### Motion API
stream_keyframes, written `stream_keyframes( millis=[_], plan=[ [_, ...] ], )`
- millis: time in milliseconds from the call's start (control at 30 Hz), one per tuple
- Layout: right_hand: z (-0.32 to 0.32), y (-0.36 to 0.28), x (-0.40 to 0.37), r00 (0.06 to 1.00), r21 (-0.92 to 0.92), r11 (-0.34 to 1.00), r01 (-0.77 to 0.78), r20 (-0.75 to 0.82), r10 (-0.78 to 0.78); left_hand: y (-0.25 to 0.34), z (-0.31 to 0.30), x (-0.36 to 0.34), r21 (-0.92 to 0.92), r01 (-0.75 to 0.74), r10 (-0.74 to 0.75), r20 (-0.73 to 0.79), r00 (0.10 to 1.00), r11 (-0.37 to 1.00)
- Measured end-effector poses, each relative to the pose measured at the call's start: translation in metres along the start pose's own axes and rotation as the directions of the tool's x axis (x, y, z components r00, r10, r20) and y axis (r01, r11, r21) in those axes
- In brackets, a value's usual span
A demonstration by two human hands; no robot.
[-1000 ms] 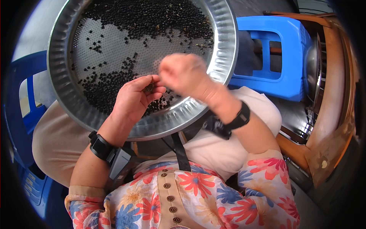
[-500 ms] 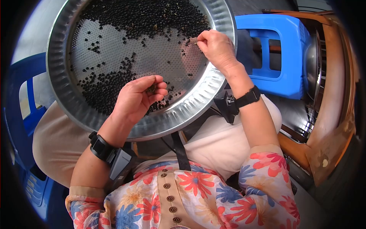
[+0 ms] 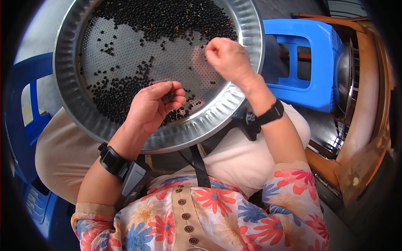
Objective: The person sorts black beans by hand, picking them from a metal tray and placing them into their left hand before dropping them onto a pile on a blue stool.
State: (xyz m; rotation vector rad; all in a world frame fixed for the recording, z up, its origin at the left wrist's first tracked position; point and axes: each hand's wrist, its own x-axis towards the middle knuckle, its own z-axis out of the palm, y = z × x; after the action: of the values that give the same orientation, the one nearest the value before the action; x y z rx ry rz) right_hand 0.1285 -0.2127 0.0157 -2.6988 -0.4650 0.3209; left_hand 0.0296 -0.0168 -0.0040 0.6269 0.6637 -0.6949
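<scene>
Cupping greenish bits (image 3: 168,96): your left hand (image 3: 151,101), fingers curled, beside the near cluster of black seeds (image 3: 115,98). Your right hand (image 3: 230,60): fingertips drawn together above the pan's right side; contents, if any, cannot be told. One round metal pan (image 3: 171,60): perforated base, seeds massed far and near, strays between. One blue stool (image 3: 324,62): right of the pan.

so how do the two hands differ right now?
Contents: the left hand cups greenish bits; whether the right hand holds anything can't be told.
Pose: the left hand's palm partly shows; the right hand shows mostly its back.
Place: left hand by the near dark pile; right hand farther out, toward the metal tray's right side.
Shared: both bare, fingers bent.
</scene>
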Motion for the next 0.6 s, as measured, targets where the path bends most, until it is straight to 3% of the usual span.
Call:
stream_keyframes(
  millis=[167,300,367,433,533,600],
  plan=[
    [0.017,-0.048,-0.032,0.942,0.17,0.931,0.322,0.038,-0.333,-0.003,0.001,0.003,-0.054,-0.034,0.032,-0.041,0.999,0.998],
    [0.023,-0.058,-0.046,0.896,0.171,0.883,0.437,0.008,-0.445,-0.007,-0.007,0.008,-0.032,-0.022,0.023,0.038,0.999,0.999],
    [0.015,-0.051,-0.038,0.917,0.106,0.92,0.378,0.094,-0.388,-0.006,0.0,0.005,-0.025,-0.001,0.002,0.022,1.0,1.0],
    [0.01,-0.028,-0.025,0.974,0.127,0.966,0.225,-0.029,-0.223,-0.004,0.003,0.003,-0.02,0.012,-0.012,0.005,1.0,1.0],
    [-0.007,0.017,-0.009,0.999,-0.172,0.984,-0.046,-0.025,0.042,-0.002,0.003,0.002,-0.02,0.004,-0.004,0.006,1.0,1.0],
    [-0.007,0.028,-0.009,0.997,-0.198,0.977,-0.078,-0.005,0.078,-0.001,0.003,0.001,-0.02,0.003,-0.003,0.002,1.0,1.0]
  ],
)
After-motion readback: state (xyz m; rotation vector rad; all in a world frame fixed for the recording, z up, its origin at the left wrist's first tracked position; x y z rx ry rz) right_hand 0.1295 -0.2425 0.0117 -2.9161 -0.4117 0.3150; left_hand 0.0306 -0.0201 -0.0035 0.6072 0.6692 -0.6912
